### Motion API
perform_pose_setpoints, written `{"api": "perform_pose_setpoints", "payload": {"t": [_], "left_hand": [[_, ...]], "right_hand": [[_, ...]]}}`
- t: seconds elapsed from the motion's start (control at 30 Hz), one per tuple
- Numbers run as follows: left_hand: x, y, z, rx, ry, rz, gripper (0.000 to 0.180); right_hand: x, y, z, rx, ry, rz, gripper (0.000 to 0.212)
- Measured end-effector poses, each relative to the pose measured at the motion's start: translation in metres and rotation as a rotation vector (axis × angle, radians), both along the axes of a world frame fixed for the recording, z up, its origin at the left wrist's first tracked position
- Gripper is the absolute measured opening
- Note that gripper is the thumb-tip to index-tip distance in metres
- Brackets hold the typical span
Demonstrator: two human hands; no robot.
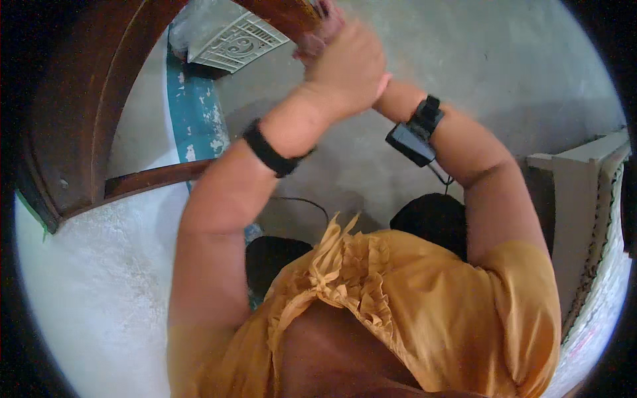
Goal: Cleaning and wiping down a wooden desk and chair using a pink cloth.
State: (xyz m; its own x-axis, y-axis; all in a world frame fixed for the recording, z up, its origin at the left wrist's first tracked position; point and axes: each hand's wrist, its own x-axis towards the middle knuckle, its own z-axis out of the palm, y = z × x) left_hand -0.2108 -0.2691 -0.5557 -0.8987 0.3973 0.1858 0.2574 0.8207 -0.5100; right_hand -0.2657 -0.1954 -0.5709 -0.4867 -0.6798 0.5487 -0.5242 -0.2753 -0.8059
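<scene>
Grey concrete floor (504,79) spreads far and right; at left, a white wall (86,292). Both raised hands, the left hand (348,66) covering the right hand (318,36), close around the dark wooden frame (279,13) at far centre.

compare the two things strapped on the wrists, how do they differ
The left wrist band is a plain, slim black strap lying flat; the right wrist device carries a bulky black box that sticks out. A cable hangs from the right wrist device; none shows at the left wrist band. Both are black and worn on raised arms.
</scene>
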Motion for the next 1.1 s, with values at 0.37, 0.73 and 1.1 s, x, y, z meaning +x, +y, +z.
{"api": "perform_pose_setpoints", "payload": {"t": [0.37, 0.73, 1.1], "left_hand": [[0.002, 0.045, -0.141, 0.255, -0.385, 0.164, 0.036], [0.083, 0.01, -0.005, 0.971, 0.362, -0.201, 0.045], [0.03, 0.003, -0.036, 1.639, 0.615, -0.294, 0.069]], "right_hand": [[0.017, 0.05, -0.121, 0.341, -0.461, 0.115, 0.05], [-0.009, -0.026, -0.02, -0.059, -0.061, -0.146, 0.049], [-0.006, -0.024, -0.026, -0.144, 0.817, -0.553, 0.05]]}}
